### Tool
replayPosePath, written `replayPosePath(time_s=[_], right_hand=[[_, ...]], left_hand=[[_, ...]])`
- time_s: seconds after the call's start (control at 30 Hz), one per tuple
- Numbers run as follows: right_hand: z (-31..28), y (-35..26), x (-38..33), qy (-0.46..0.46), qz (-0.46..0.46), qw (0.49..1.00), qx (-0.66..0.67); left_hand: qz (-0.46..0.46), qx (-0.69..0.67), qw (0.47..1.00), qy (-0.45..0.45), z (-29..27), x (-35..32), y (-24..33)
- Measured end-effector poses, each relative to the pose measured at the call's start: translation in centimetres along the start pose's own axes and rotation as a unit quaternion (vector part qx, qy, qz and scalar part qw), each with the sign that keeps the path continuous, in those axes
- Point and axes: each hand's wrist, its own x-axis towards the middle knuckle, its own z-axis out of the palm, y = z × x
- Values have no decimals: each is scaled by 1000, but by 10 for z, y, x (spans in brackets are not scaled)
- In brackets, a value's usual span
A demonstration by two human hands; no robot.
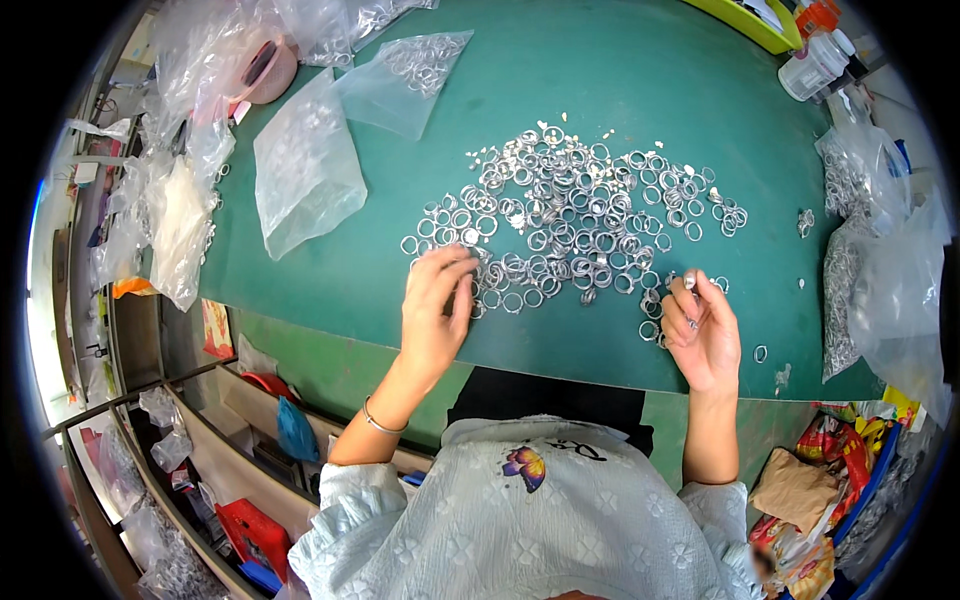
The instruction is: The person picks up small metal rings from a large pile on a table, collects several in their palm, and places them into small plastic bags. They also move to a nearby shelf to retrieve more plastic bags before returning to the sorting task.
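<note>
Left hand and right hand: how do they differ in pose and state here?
The left hand shows its back, fingers pointing down at the rings; the right hand shows its palm, fingers curled.
The right hand pinches a small silvery piece; whether the left hand holds anything is unclear.
The left hand's arm wears a bangle; the right hand's shows none.
Both are ungloved.

Grn worktable (pixel 650 80), grn flr (pixel 310 350) below, compartmented shelving (pixel 135 340) L, brt light (pixel 35 300) far L
</note>
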Motion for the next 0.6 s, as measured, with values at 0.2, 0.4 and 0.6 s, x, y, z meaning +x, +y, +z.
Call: replayPosePath(time_s=[0.2, 0.4, 0.6], right_hand=[[7, 2, 0, 12, 14, 1000, 11], [7, 2, -2, -32, 53, 996, 61], [-3, 7, 0, -111, 46, 986, 112]], left_hand=[[15, 52, 995, -89, -3, -5, 9], [-8, 96, 995, -39, -5, -4, 2], [13, 102, 992, -74, 0, 4, 13]])
